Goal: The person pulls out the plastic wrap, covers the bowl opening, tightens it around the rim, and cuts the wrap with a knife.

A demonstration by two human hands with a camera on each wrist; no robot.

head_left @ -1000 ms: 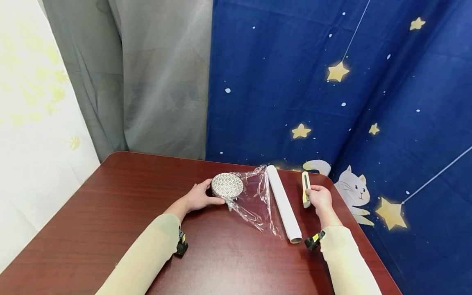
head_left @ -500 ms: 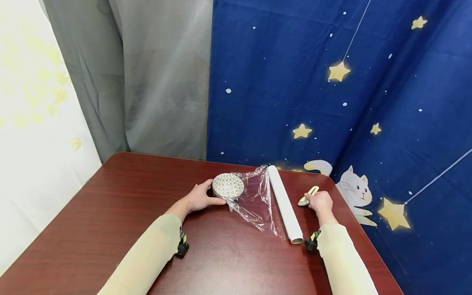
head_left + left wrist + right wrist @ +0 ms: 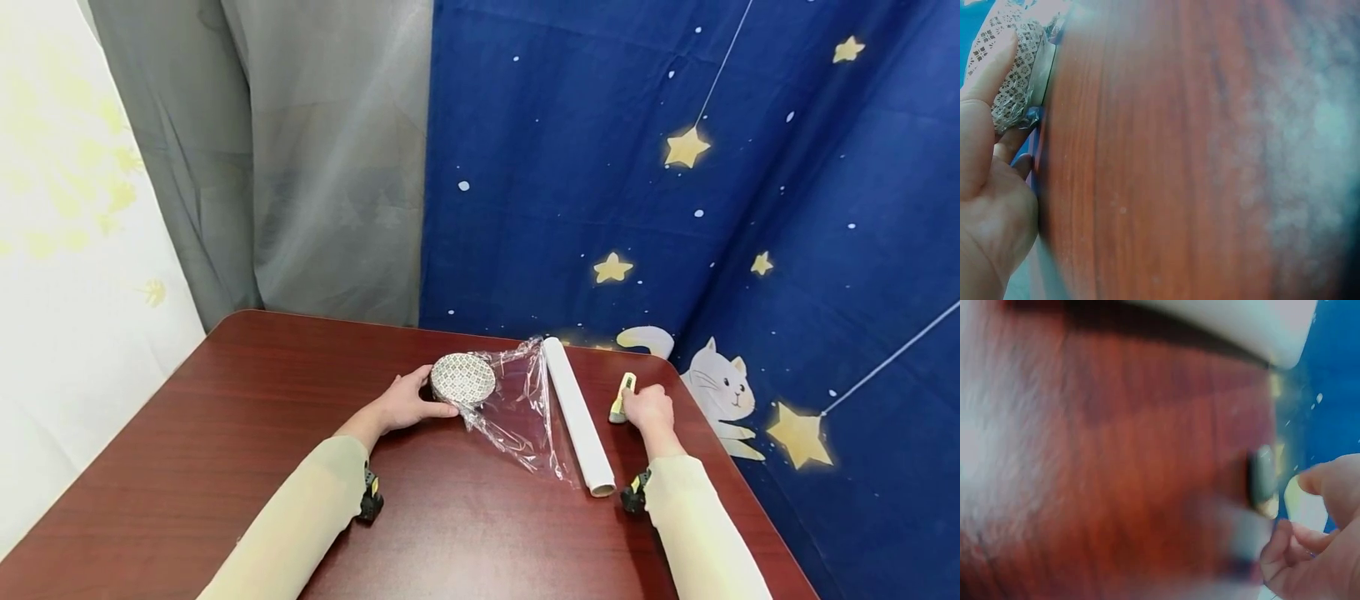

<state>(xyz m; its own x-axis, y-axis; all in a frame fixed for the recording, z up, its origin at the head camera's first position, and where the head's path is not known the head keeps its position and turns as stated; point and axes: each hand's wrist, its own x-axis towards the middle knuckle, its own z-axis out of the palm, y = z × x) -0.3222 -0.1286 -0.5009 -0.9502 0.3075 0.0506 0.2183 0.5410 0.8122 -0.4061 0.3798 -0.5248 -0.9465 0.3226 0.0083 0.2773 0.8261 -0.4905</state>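
A small patterned bowl (image 3: 462, 378) sits on the dark red table (image 3: 225, 433), partly draped with clear cling film (image 3: 517, 408) pulled from a white roll (image 3: 576, 412). My left hand (image 3: 405, 402) grips the bowl's near left side; the left wrist view shows its thumb on the patterned bowl (image 3: 1013, 69). My right hand (image 3: 649, 408) holds a yellow and white utility knife (image 3: 622, 397) just right of the roll, its tip pointing away. In the blurred right wrist view the curled fingers (image 3: 1322, 544) hold the knife (image 3: 1300, 509) below the roll's end (image 3: 1254, 325).
A blue star and cat curtain (image 3: 675, 208) hangs close behind and to the right. Grey cloth (image 3: 300, 167) and a pale wall (image 3: 67, 250) stand at the back left. The table's right edge (image 3: 742, 492) runs near my right arm.
My right hand has picked the knife up off the table and turned it, drawing it nearer the roll. The left hand and bowl stay where they were.
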